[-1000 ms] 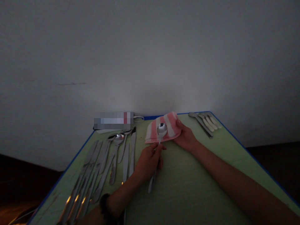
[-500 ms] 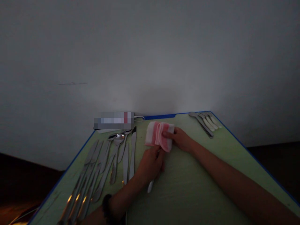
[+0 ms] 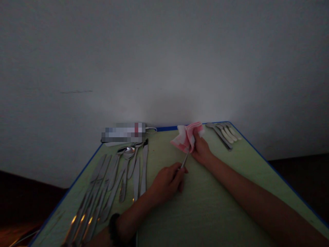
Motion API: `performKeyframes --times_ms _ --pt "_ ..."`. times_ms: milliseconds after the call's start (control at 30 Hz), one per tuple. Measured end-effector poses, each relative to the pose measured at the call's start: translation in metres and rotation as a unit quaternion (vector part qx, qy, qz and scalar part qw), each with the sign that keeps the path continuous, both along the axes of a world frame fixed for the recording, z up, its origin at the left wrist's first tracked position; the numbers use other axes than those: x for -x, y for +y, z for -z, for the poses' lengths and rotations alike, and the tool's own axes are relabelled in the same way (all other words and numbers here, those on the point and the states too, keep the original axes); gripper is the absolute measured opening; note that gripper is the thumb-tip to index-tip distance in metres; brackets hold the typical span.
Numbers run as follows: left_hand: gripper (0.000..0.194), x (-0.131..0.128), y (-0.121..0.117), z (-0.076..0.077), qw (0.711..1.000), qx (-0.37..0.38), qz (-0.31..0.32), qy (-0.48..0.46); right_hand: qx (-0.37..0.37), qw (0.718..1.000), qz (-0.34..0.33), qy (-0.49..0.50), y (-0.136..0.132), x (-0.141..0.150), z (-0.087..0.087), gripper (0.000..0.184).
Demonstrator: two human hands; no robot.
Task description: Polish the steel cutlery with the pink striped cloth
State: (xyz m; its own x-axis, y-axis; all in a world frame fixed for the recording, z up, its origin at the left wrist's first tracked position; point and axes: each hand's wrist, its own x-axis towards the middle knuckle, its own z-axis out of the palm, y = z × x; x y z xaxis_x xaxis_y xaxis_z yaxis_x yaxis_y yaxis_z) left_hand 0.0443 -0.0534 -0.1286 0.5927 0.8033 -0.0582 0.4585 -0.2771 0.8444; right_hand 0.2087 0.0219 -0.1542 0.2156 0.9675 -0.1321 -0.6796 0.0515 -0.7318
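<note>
My left hand [image 3: 168, 180], with a dark band on its wrist, is closed round a slim metal piece of cutlery [image 3: 184, 160]. The far end of that piece disappears into a pink and white striped cloth [image 3: 183, 136], so its kind cannot be made out. My right hand [image 3: 202, 148] grips the bunched cloth, thumb on top, around the hidden end. Both hands are above the middle of a pale green table [image 3: 205, 209].
Several metal knives [image 3: 87, 202] and spoons [image 3: 129, 152] lie spread on the left. A pixelated flat object [image 3: 123, 133] with a white cable [image 3: 152, 130] stands at the back left. More cutlery [image 3: 223, 134], some white-handled, lies at the back right. A grey wall [image 3: 164, 61] borders the table's far edge.
The cloth and my right hand have moved right and away from me. My left hand has slid apart from the cloth, and a stretch of metal now shows between them.
</note>
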Motion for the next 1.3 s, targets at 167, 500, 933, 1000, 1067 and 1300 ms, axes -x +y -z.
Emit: performKeyframes --times_ms 167,500,933,1000,1067,1300 --pt "0.032 -0.001 0.004 0.005 0.998 -0.030 -0.050 0.005 0.032 0.999 -0.003 0.005 -0.017 0.017 0.000 0.030" --pt "0.029 -0.003 0.002 0.003 0.996 -0.043 -0.077 0.017 0.033 0.996 0.020 -0.086 -0.017 0.024 0.004 0.040" --pt "0.034 -0.001 0.003 -0.007 1.000 -0.009 -0.028 -0.002 0.006 0.985 0.131 -0.114 -0.004 -0.005 0.000 0.044" --pt "0.033 -0.001 0.003 -0.007 1.000 -0.011 -0.028 0.000 0.024 0.993 0.094 -0.066 -0.012 0.005 -0.006 0.043" --pt "0.032 -0.001 0.003 -0.005 0.999 -0.010 -0.035 -0.004 0.047 0.995 0.076 -0.050 -0.021 0.016 -0.009 0.042" --pt "0.031 -0.003 0.006 0.000 0.997 -0.006 -0.074 -0.025 0.065 0.986 0.019 -0.150 -0.035 0.036 -0.001 0.047"
